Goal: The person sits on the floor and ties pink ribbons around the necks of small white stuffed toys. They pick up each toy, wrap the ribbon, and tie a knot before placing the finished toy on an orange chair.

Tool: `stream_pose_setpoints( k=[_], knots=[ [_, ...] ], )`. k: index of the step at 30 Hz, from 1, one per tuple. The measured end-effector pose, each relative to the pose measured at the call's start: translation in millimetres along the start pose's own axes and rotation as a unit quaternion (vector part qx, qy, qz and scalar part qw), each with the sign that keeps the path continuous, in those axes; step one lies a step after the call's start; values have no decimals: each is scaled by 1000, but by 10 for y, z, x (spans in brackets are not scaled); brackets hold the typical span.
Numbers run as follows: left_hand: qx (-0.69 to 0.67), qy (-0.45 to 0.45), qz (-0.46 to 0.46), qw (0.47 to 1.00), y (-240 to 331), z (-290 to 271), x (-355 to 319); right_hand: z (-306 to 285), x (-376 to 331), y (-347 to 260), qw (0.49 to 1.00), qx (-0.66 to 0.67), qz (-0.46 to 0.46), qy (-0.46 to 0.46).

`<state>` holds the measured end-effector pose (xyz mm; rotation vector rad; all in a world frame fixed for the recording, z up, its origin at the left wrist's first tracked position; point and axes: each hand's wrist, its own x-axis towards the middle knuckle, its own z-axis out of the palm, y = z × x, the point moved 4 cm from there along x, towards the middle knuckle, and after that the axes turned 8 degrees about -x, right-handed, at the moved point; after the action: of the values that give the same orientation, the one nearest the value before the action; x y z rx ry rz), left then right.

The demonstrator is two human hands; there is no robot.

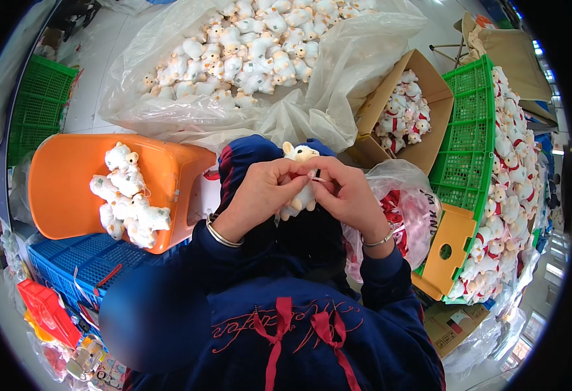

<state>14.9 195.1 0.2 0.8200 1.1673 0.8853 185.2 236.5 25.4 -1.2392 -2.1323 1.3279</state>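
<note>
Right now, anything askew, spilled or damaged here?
The orange stool lies tipped on its side, small white plush toys heaped on it. Otherwise nothing stands out: left hand and right hand hold one plush toy.

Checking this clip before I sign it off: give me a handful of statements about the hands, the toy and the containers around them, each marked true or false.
1. Both hands hold one small white plush toy. True: the left hand and the right hand meet on it.
2. The orange stool carries nothing. False: a pile of white plush toys lies on it.
3. The cardboard box holds plush toys with red ribbons. True.
4. The green crate is on the person's left. False: it stands on the right, with toys beside it.
5. The clear plastic bag ahead holds many white plush toys. True.
6. Both wrists are bare. False: each wears a bracelet.
</note>
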Motion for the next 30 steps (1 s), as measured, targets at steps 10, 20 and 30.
stream_pose_setpoints(
  k=[10,20,30],
  knots=[
    [55,9,31,998,57,5,-43,3,-16,86,999,20,11,29],
    [77,0,47,996,47,-9,-23,61,-2,193,992,123,34,21],
    [48,7,36,998,-14,-16,19,-24,26,162,991,96,15,86]
  ],
)
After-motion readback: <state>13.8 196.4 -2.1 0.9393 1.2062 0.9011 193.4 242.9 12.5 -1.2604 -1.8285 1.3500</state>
